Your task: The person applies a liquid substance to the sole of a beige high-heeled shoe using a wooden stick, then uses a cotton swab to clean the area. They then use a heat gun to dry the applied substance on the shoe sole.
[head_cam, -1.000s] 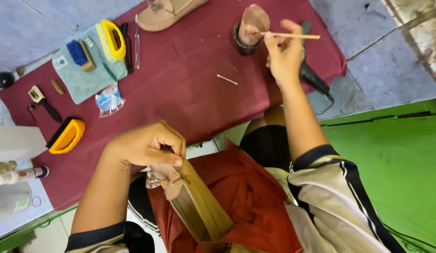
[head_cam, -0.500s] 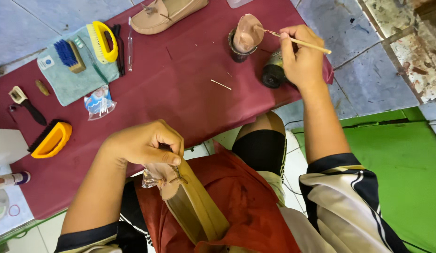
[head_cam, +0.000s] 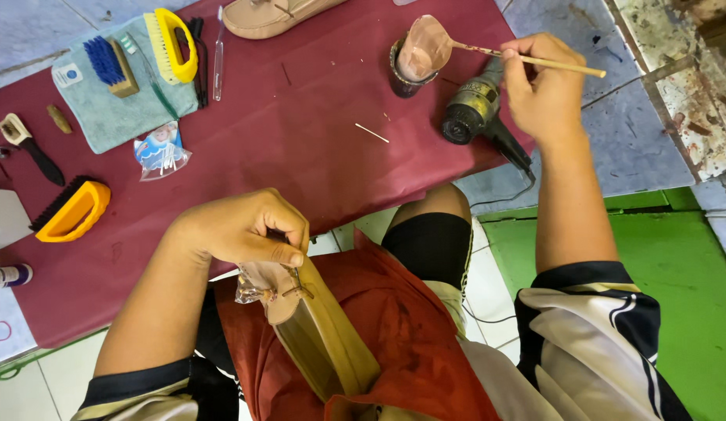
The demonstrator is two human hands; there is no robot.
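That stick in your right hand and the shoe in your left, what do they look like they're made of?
Stick: pale, matt, thin and straight, probably wood or bamboo. Shoe: tan, smooth upper with a slight sheen, looks like leather or imitation; the sole's side is a duller olive-tan, possibly rubber.

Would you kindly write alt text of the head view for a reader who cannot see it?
A person's left hand grips a tan shoe on a red cloth over the lap, while the right hand holds a thin stick at a glue-smeared tin on a maroon mat beside a heat gun.
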